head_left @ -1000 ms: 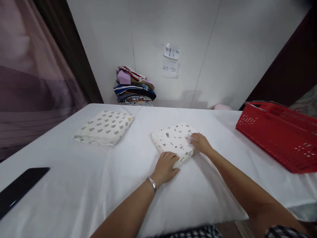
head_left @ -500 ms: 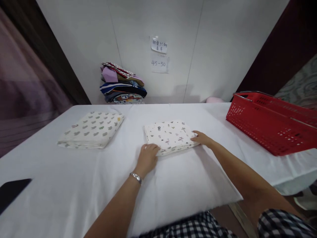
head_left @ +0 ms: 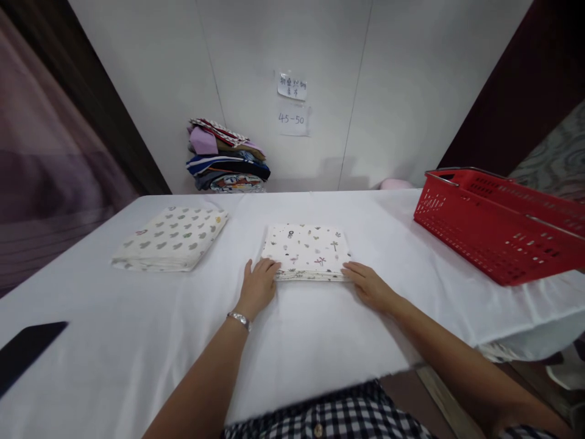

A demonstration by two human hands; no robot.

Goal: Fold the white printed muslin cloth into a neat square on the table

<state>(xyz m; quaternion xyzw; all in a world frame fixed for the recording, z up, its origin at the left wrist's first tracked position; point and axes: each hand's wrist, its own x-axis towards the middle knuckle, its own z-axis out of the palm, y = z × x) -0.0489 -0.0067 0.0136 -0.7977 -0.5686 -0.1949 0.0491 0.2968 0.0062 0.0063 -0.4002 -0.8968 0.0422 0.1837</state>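
Note:
A folded white cloth (head_left: 307,247) with small palm-tree, flamingo and leaf prints lies flat in front of me, its layered edge facing me. My left hand (head_left: 259,283), a silver bangle at its wrist, is closed at the cloth's near left corner, fingertips over the top. At the near right corner, my right hand (head_left: 369,286) has its fingers closed on the edge. My thumbs are partly hidden. Farther left rests a second folded cloth (head_left: 176,238), white with grey-green cactus-like shapes, touched by neither hand.
A white sheet covers the table (head_left: 183,341). To the right stands a red plastic basket (head_left: 493,225) with metal handles. Behind the table's far edge is a stack of folded fabrics (head_left: 228,158). A dark flat object (head_left: 30,350) lies at the left front. Paper notes (head_left: 293,103) hang on the wall.
The palm-print cloth has turned so its near edge runs level, and has shifted slightly left. My right hand has moved left and nearer to me; my left hand has moved slightly left.

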